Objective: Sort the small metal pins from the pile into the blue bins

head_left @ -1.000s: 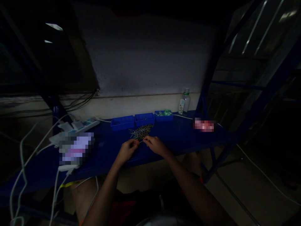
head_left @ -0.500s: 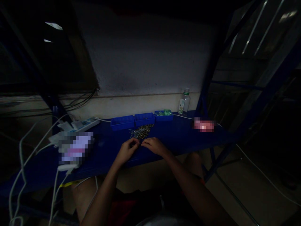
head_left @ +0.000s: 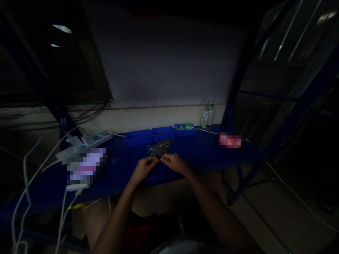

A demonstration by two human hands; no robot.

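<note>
On the blue table, a pile of small thin metal pins (head_left: 160, 147), looking like screws or rivets with brassy ends, lies just beyond my hands. My left hand (head_left: 144, 170) is closed in a pinch, thumb against fingers. Facing it, my right hand (head_left: 173, 163) pinches too, its fingertips almost meeting the left ones. Between the two sets of fingertips shows a thin, light metal pin (head_left: 159, 160), held at both ends; its ends are hidden by the fingers. The dim light hides finer detail.
Three blue bins stand along the back: a left bin (head_left: 138, 138), a middle bin (head_left: 162, 134) with a few small pieces, and a right bin (head_left: 184, 132) with green plastic. A clear bottle (head_left: 208, 115), a power strip (head_left: 99, 140) and blurred-out items flank them. White cables (head_left: 26, 176) hang at left.
My right fingertips have shifted slightly, and the thin pin between the hands now shows more clearly. My right knee has moved. The pile and bins stay put.
</note>
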